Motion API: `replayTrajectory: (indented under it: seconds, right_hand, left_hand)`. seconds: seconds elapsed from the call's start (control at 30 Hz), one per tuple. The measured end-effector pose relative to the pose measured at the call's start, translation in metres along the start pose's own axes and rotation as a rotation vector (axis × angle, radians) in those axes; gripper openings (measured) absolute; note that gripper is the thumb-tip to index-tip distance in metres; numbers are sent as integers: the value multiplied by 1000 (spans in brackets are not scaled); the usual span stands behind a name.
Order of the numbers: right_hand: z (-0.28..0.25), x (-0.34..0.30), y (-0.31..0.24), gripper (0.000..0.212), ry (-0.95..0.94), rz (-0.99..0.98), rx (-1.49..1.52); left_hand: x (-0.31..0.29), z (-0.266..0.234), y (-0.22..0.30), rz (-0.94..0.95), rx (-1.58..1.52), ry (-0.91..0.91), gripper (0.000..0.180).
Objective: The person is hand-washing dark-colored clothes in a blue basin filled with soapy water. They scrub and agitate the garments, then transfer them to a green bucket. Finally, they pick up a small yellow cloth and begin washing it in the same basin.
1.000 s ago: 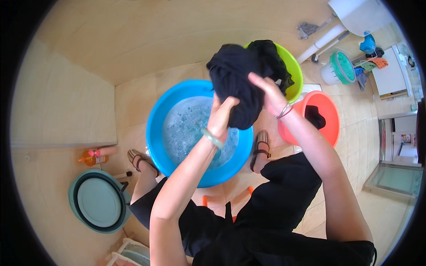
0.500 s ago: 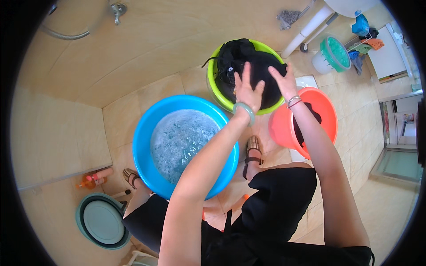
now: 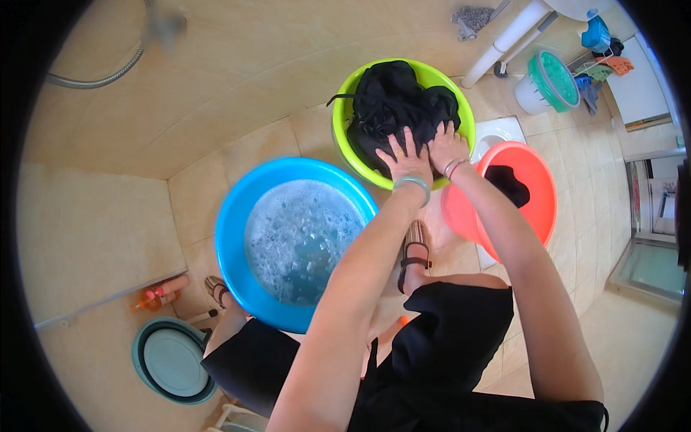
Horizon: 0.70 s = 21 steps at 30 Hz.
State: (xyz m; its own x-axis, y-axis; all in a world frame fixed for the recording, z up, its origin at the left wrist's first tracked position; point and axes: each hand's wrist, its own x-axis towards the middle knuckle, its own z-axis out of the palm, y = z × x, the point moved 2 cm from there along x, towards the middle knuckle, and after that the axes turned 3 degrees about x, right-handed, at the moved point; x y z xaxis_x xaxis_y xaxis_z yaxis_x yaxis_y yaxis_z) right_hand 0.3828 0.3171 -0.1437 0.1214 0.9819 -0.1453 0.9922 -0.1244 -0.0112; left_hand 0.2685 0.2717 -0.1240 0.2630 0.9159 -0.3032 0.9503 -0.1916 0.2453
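A heap of black clothes (image 3: 392,90) fills the lime-green basin (image 3: 468,122) ahead of me. My left hand (image 3: 407,158) lies on the near part of the clothes, fingers spread, with a pale green bangle at the wrist. Close beside it, my right hand (image 3: 448,149) rests on the same clothes with its fingers apart, near the basin's right rim. Neither hand grips the fabric, as far as I can see. To the left stands a large blue basin (image 3: 227,237) of foamy water (image 3: 302,234). Under my right forearm, a coral-pink bucket (image 3: 540,169) holds a black cloth (image 3: 508,185).
A white bucket with a green rim (image 3: 551,83) stands at the far right, near a white pipe (image 3: 507,43). A grey-green basin (image 3: 175,361) and orange-pink bottles (image 3: 164,291) are at lower left. A shower hose (image 3: 101,83) hangs on the wall.
Both hands have come down and nearer to me, from above the clothes onto their near part, and closer together. The clothes look bunched differently. The view has shifted slightly.
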Motion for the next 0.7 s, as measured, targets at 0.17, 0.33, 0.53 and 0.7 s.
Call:
replayTrajectory:
  seconds: [0.17, 0.33, 0.53, 0.7]
  right_hand:
    - [-92, -17, -51, 42, -145, -61, -156]
    - [-92, -7, -122, 63, 439, -565, 222]
    - [-88, -34, -140, 39, -156, -351, -11]
    - [-95, -117, -175, 48, -25, -515, -42]
  left_hand:
    - [-43, -11, -74, 262, -394, 223, 55]
    - [-76, -36, -120, 26, -935, 272, 39]
    - [-132, -51, -156, -300, -1784, -84, 44]
    - [-192, -71, -174, -409, -1948, 24, 58]
